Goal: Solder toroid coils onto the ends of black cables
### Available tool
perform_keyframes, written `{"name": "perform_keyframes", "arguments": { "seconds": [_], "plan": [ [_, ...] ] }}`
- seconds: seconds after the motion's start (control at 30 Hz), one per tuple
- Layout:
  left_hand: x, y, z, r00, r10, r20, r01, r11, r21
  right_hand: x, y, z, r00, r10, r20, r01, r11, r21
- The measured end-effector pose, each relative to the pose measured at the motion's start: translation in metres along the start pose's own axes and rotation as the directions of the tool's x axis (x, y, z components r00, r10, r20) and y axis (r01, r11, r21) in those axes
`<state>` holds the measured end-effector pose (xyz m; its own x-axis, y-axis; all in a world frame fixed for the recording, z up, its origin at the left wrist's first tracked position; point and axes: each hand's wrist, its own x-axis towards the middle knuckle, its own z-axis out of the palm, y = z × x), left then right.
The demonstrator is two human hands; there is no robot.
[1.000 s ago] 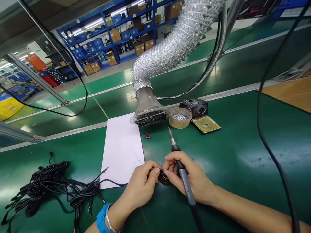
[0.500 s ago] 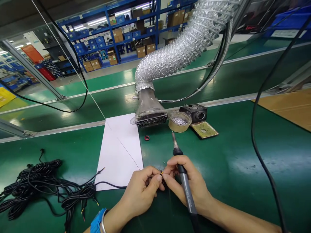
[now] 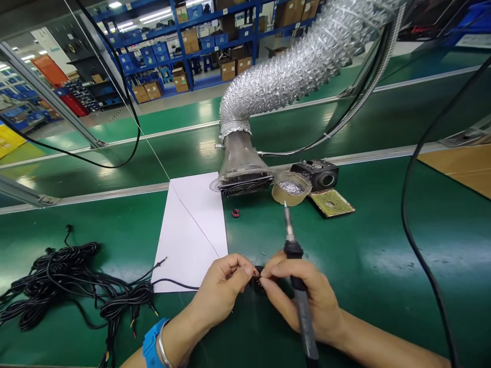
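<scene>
My left hand [image 3: 222,289] is closed, thumb and forefinger pinched together. A black cable [image 3: 176,282] runs in under it from the left, and a thin wire [image 3: 199,227] slants down to it across white paper. Between my fingertips sits a small dark round part [image 3: 259,280], with a coppery bit at its edge; its details are mostly hidden. My right hand [image 3: 318,294] is closed around a soldering iron [image 3: 305,317], whose tip points up and away. The thumb and forefinger of this hand also meet at the round part. A small red-and-black ring [image 3: 236,213] lies beyond.
A fume hood [image 3: 243,168] on a silver duct [image 3: 280,76] hangs over the back of the green bench. Beside it are a round tub [image 3: 290,190], a black iron stand [image 3: 320,175] and a yellow sponge tray [image 3: 332,202]. Coiled black cables [image 3: 65,276] lie left, by white paper [image 3: 187,240].
The dark round part now shows between my fingertips, where a yellow wire end showed before. The soldering iron's tip has swung slightly right, away from the tub. The whole view has shifted a little.
</scene>
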<state>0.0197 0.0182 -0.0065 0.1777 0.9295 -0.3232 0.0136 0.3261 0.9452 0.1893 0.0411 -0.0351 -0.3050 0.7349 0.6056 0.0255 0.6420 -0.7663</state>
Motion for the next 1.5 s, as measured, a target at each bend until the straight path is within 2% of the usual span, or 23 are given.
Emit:
{"name": "perform_keyframes", "arguments": {
  "seconds": [0.23,0.37,0.53,0.67,0.77,0.87,0.97,1.13,1.33,1.5],
  "plan": [
    [0.0,-0.002,-0.004,0.997,0.01,0.082,-0.015,0.998,0.058,0.007,0.005,-0.008,0.973,0.182,0.142,-0.203,0.968,0.15],
    [-0.002,-0.003,-0.01,0.986,-0.046,0.158,0.031,0.995,0.095,0.005,0.007,-0.006,0.971,0.18,0.154,-0.206,0.964,0.169],
    [-0.005,0.002,-0.014,0.959,-0.091,0.267,0.057,0.99,0.132,0.002,0.009,-0.007,0.963,0.139,0.229,-0.188,0.96,0.209],
    [-0.007,0.005,-0.014,0.966,-0.126,0.226,0.054,0.952,0.302,0.006,0.009,-0.012,0.975,0.109,0.192,-0.135,0.982,0.13],
    [-0.008,0.006,-0.012,0.972,-0.095,0.214,-0.014,0.889,0.457,0.012,0.007,-0.013,0.987,-0.015,0.159,0.012,1.0,0.023],
    [-0.009,0.008,-0.01,0.971,-0.021,0.238,-0.11,0.844,0.525,0.016,0.004,-0.01,0.959,-0.171,0.227,0.179,0.984,-0.017],
    [-0.01,0.011,-0.008,0.968,0.001,0.253,-0.144,0.823,0.549,0.02,0.0,-0.007,0.938,-0.233,0.256,0.25,0.968,-0.033],
    [-0.012,0.015,-0.006,0.969,0.003,0.247,-0.148,0.808,0.571,0.022,-0.003,-0.011,0.933,-0.251,0.258,0.271,0.962,-0.045],
    [-0.01,0.017,-0.013,0.967,-0.04,0.25,-0.114,0.814,0.57,0.019,0.002,-0.02,0.94,-0.078,0.331,0.138,0.977,-0.161],
    [-0.008,0.014,-0.021,0.947,-0.073,0.314,-0.094,0.869,0.486,0.015,0.0,-0.018,0.928,-0.123,0.351,0.167,0.981,-0.1]
  ]
}}
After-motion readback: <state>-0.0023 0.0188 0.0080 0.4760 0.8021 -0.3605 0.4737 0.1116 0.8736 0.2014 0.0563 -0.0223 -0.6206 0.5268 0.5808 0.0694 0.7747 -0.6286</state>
